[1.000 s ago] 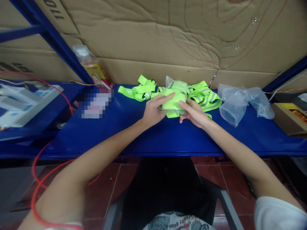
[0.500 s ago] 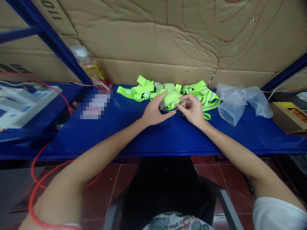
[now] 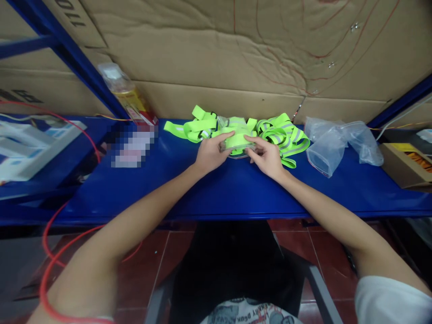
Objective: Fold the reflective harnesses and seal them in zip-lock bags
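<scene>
My left hand (image 3: 208, 154) and my right hand (image 3: 267, 156) both grip a clear plastic bag packed with a folded neon-green reflective strap (image 3: 237, 140), holding it low over the blue table (image 3: 216, 189). Left fingers press on its top left side, right fingers pinch its right end. Behind it lie loose neon-green reflective straps (image 3: 197, 126) on the left and another bundle of straps (image 3: 285, 136) on the right.
Empty clear plastic bags (image 3: 332, 145) lie at the right of the table. A wrapped yellow-and-red bottle (image 3: 130, 96) leans at the back left. A cardboard box (image 3: 407, 163) sits far right, white boxes (image 3: 30, 146) far left. Cardboard lines the wall; a red cable (image 3: 50, 265) hangs lower left.
The bagged strap has been lowered from a raised, tilted hold to just above the table near the strap pile. Both hands moved slightly away from me with it.
</scene>
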`<action>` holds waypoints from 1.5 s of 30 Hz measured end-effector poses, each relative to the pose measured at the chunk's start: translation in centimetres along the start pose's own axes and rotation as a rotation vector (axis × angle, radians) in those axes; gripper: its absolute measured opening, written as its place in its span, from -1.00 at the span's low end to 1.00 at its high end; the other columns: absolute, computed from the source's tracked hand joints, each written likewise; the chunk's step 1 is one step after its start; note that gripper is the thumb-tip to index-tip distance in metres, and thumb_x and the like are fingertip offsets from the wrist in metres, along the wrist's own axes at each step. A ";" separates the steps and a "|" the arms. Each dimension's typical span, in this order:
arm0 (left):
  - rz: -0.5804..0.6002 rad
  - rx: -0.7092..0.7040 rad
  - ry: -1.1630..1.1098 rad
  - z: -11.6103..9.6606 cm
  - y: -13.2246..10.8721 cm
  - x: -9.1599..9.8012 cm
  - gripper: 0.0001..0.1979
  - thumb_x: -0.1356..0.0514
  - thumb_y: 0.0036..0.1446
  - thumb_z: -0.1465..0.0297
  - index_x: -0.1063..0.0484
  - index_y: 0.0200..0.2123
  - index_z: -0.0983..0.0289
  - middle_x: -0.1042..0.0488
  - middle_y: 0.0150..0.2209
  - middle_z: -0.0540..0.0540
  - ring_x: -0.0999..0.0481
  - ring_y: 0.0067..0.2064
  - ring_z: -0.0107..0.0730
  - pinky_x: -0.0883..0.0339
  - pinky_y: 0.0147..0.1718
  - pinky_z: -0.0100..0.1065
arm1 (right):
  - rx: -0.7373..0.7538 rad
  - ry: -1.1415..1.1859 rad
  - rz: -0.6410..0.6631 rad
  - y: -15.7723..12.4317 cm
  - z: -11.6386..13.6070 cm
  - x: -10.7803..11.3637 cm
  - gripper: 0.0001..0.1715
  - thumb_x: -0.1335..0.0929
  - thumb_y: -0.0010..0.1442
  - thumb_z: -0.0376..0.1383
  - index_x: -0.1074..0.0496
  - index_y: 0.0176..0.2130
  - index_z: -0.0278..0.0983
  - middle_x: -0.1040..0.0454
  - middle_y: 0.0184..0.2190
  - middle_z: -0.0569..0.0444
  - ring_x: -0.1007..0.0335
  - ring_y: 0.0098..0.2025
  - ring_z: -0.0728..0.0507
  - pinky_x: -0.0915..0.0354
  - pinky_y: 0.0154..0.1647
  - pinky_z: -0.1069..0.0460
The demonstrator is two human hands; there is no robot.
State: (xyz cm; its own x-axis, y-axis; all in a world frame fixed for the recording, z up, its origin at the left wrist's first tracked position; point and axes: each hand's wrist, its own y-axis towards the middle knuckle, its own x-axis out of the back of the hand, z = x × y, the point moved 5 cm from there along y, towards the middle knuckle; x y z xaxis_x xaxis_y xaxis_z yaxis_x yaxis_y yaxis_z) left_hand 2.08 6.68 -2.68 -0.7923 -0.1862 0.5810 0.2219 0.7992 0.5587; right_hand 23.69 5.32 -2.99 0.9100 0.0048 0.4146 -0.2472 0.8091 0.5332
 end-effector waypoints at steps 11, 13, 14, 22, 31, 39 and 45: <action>-0.101 -0.212 0.304 -3.1 -0.9 0.6 -0.51 -0.41 0.27 0.11 -0.64 0.22 0.10 -0.77 -0.05 0.09 -0.70 -0.31 -0.29 -0.41 -0.35 -0.32 | -0.018 0.029 -0.070 0.0 0.2 0.3 -0.45 -0.53 0.24 -0.11 -0.59 0.16 -0.26 -0.67 -0.40 0.09 -0.57 -0.52 -0.12 -0.49 -0.44 -0.03; -0.110 -0.232 0.347 -2.9 -1.0 0.4 -0.61 -0.40 0.27 0.26 -0.68 0.16 0.06 -0.78 -0.16 0.04 -0.69 -0.35 -0.30 -0.33 -0.42 -0.32 | -0.061 0.065 -0.062 -0.1 -0.4 0.0 -0.62 -0.47 0.30 -0.13 -0.59 0.05 -0.23 -0.61 -0.49 0.15 -0.53 -0.59 -0.12 -0.44 -0.49 -0.02; -0.113 -0.236 0.368 -2.9 -1.0 0.4 -0.62 -0.39 0.26 0.31 -0.69 0.15 0.06 -0.78 -0.20 0.03 -0.69 -0.36 -0.30 -0.30 -0.44 -0.32 | -0.072 0.077 -0.059 -0.1 -0.7 -0.1 -0.69 -0.45 0.31 -0.15 -0.57 0.00 -0.22 -0.59 -0.52 0.18 -0.50 -0.62 -0.11 -0.41 -0.51 -0.01; -0.040 -0.228 0.558 -4.1 -0.9 0.9 -0.52 -0.31 0.31 0.07 -0.66 0.21 0.11 -0.72 -0.39 0.11 -0.68 -0.40 -0.16 -0.20 -0.46 -0.27 | 0.027 -0.105 -0.062 0.1 0.1 0.4 -0.68 -0.41 0.31 -0.24 -0.47 0.06 -0.17 -0.41 -0.60 0.30 -0.34 -0.60 -0.06 -0.33 -0.46 0.02; 0.111 -0.054 0.651 -3.0 -0.6 1.2 -0.37 -0.44 0.22 0.01 -0.58 0.31 0.04 -0.75 -0.25 0.16 -0.72 -0.23 0.01 -0.36 -0.33 -0.22 | 0.207 -0.394 0.100 -0.2 1.7 0.1 -0.38 -0.48 0.36 0.04 -0.52 0.25 -0.21 -0.64 -0.34 0.09 -0.54 -0.40 -0.13 -0.39 -0.30 0.00; 0.155 -0.119 0.577 -1.5 -0.3 0.1 -0.37 -0.41 0.26 0.10 -0.52 0.36 0.07 -0.73 -0.32 0.08 -0.70 -0.30 -0.13 -0.34 -0.38 -0.28 | 0.144 -0.842 0.148 1.8 -0.3 -1.5 -0.66 -0.36 0.41 -0.17 -0.52 0.08 -0.26 -0.66 -0.40 0.01 -0.51 -0.42 -0.23 -0.17 -0.39 -0.01; 0.108 -0.220 0.525 -1.1 0.3 1.6 -0.41 -0.36 0.26 0.02 -0.57 0.31 0.04 -0.67 -0.45 0.05 -0.65 -0.37 -0.17 -0.36 -0.36 -0.28 | 0.156 -0.565 0.064 2.2 -0.6 -1.4 -0.79 -0.34 0.34 -0.31 -0.51 -0.04 -0.19 -0.60 -0.43 0.12 -0.47 -0.45 -0.15 -0.26 -0.35 0.01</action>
State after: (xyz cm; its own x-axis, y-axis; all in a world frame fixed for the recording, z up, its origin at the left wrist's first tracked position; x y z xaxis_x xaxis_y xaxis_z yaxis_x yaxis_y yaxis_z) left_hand 1.49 6.00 -0.94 -0.3829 -0.4138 0.8259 0.4434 0.7020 0.5573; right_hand 22.12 7.44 -2.89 0.5842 -0.2978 0.7550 -0.3806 0.7211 0.5789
